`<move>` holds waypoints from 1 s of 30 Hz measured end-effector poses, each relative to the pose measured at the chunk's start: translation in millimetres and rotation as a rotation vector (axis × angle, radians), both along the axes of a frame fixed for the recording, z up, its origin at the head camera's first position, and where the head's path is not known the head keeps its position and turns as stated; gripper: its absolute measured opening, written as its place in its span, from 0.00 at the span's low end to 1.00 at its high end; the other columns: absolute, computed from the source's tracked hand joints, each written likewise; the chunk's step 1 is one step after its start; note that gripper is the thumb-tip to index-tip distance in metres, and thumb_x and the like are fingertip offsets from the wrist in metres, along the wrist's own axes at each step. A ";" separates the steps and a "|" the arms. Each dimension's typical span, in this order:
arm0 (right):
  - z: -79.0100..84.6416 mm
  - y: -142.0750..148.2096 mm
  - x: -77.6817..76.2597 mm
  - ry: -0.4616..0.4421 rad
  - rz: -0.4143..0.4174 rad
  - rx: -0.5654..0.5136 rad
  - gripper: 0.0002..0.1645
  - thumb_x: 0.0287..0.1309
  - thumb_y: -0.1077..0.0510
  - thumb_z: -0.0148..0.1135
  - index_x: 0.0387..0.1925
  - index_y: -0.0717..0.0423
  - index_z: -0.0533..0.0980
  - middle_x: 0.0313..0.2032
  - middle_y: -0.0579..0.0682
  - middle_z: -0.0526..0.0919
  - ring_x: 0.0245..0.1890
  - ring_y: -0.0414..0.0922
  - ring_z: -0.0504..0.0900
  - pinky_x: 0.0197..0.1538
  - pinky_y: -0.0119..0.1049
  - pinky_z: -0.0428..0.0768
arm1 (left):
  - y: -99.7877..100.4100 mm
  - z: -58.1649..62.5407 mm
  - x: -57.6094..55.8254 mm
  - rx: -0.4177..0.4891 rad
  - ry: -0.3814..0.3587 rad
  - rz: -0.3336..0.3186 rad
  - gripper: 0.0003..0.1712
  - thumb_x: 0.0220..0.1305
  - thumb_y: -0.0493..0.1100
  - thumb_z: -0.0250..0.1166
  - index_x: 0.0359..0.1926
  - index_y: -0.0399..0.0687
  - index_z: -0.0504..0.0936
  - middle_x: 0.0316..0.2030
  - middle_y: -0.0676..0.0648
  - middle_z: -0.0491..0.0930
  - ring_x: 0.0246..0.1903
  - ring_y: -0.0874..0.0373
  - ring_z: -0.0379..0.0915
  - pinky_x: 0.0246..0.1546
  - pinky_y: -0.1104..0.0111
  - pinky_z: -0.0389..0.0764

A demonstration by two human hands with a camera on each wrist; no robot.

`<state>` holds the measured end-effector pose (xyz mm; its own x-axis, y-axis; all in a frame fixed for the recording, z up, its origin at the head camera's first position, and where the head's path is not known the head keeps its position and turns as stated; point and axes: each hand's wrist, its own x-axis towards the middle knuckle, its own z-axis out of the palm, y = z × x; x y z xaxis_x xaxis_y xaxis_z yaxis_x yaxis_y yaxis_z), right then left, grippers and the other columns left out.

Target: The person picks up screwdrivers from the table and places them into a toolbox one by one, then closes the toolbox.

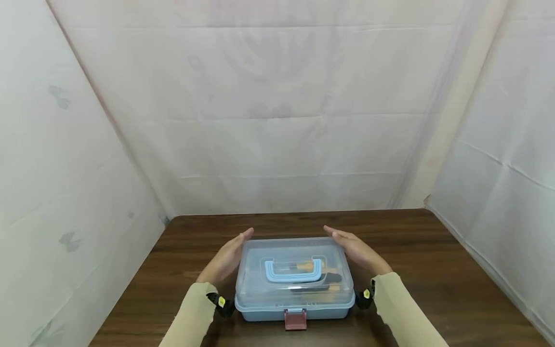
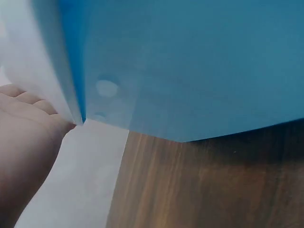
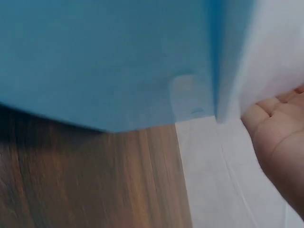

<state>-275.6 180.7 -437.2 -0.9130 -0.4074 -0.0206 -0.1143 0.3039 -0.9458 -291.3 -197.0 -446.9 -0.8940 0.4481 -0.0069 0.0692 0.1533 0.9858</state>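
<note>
A blue plastic storage box [image 1: 260, 315] with a clear lid is in the middle of the head view, over the wooden table. Its lid carries a light-blue handle [image 1: 293, 278], folded flat, and a dusky pink latch [image 1: 296, 320] hangs at the front. Wooden-handled and dark items show blurrily through the lid. My left hand [image 1: 225, 260] lies along the box's left side with fingers straight. Along the right side, my right hand [image 1: 362, 253] mirrors it, palm inward. Both wrist views show the blue side wall [image 2: 190, 71] close up; the fingertips are hidden behind the lid rim.
The dark wooden table [image 1: 195, 231] spreads around the box. White sheeting [image 1: 277, 144] hangs behind it and on both sides. A black wrist strap with a yellow mark [image 1: 221, 301] sits on the left wrist, and a matching one [image 1: 366, 293] on the right.
</note>
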 end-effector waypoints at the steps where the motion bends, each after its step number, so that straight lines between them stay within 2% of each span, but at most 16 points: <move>1: 0.5 1.2 1.2 -0.010 -0.001 -0.020 0.38 0.72 0.38 0.37 0.74 0.54 0.54 0.75 0.55 0.51 0.75 0.57 0.46 0.72 0.61 0.47 | -2.2 -0.6 1.5 0.034 -0.007 -0.003 0.37 0.76 0.60 0.35 0.75 0.42 0.47 0.76 0.44 0.42 0.76 0.49 0.28 0.74 0.50 0.34; 4: 0.1 6.1 4.7 -0.003 0.042 -0.067 0.38 0.73 0.40 0.36 0.74 0.59 0.51 0.75 0.59 0.48 0.75 0.59 0.44 0.73 0.60 0.47 | -7.3 -1.8 6.0 0.090 -0.031 -0.029 0.37 0.76 0.58 0.35 0.75 0.39 0.45 0.76 0.42 0.39 0.76 0.50 0.25 0.74 0.53 0.31; 9: -3.4 13.0 9.7 0.004 0.057 -0.103 0.38 0.73 0.41 0.36 0.74 0.60 0.50 0.75 0.60 0.48 0.75 0.58 0.46 0.73 0.58 0.48 | -13.1 -1.6 11.1 0.135 -0.034 -0.076 0.39 0.76 0.59 0.35 0.75 0.39 0.41 0.77 0.41 0.36 0.76 0.50 0.24 0.74 0.54 0.31; 12: -4.2 15.2 11.5 -0.005 0.051 -0.135 0.38 0.73 0.40 0.37 0.74 0.58 0.51 0.75 0.59 0.49 0.75 0.57 0.46 0.73 0.57 0.48 | -14.2 -1.8 12.6 0.158 -0.039 -0.076 0.38 0.76 0.58 0.36 0.75 0.39 0.41 0.77 0.41 0.36 0.76 0.48 0.25 0.74 0.53 0.31; 19: -4.9 19.6 14.6 0.000 0.055 -0.149 0.38 0.73 0.41 0.37 0.74 0.59 0.49 0.75 0.59 0.48 0.75 0.56 0.45 0.73 0.55 0.48 | -15.6 -4.3 15.5 0.149 -0.072 -0.072 0.37 0.77 0.57 0.35 0.76 0.41 0.39 0.77 0.43 0.35 0.76 0.47 0.28 0.74 0.52 0.32; 21: -4.5 21.5 15.9 0.004 0.057 -0.154 0.38 0.74 0.42 0.36 0.74 0.60 0.48 0.75 0.59 0.47 0.75 0.56 0.44 0.72 0.52 0.51 | -15.9 -4.5 15.8 0.175 -0.071 -0.079 0.37 0.77 0.56 0.35 0.76 0.41 0.37 0.77 0.43 0.34 0.76 0.47 0.27 0.74 0.51 0.31; 24: -4.8 24.1 16.5 0.006 0.070 -0.173 0.38 0.75 0.43 0.35 0.74 0.61 0.47 0.75 0.60 0.45 0.75 0.57 0.43 0.72 0.39 0.59 | -16.9 -4.1 16.4 0.223 -0.077 -0.087 0.37 0.77 0.55 0.34 0.75 0.41 0.34 0.77 0.42 0.33 0.76 0.47 0.25 0.74 0.51 0.30; 28: -7.1 26.0 17.7 0.002 0.086 -0.192 0.38 0.75 0.44 0.34 0.74 0.62 0.45 0.75 0.61 0.44 0.74 0.58 0.44 0.66 0.24 0.66 | -19.2 -3.2 18.6 0.254 -0.098 -0.092 0.37 0.78 0.55 0.33 0.75 0.42 0.32 0.76 0.43 0.31 0.75 0.47 0.23 0.73 0.51 0.27; 30: -8.5 26.4 19.0 -0.004 0.081 -0.195 0.38 0.75 0.43 0.35 0.74 0.61 0.45 0.75 0.60 0.44 0.74 0.58 0.45 0.65 0.23 0.66 | -20.2 -3.9 19.6 0.254 -0.105 -0.086 0.37 0.78 0.55 0.33 0.75 0.42 0.32 0.76 0.43 0.31 0.75 0.48 0.23 0.73 0.51 0.27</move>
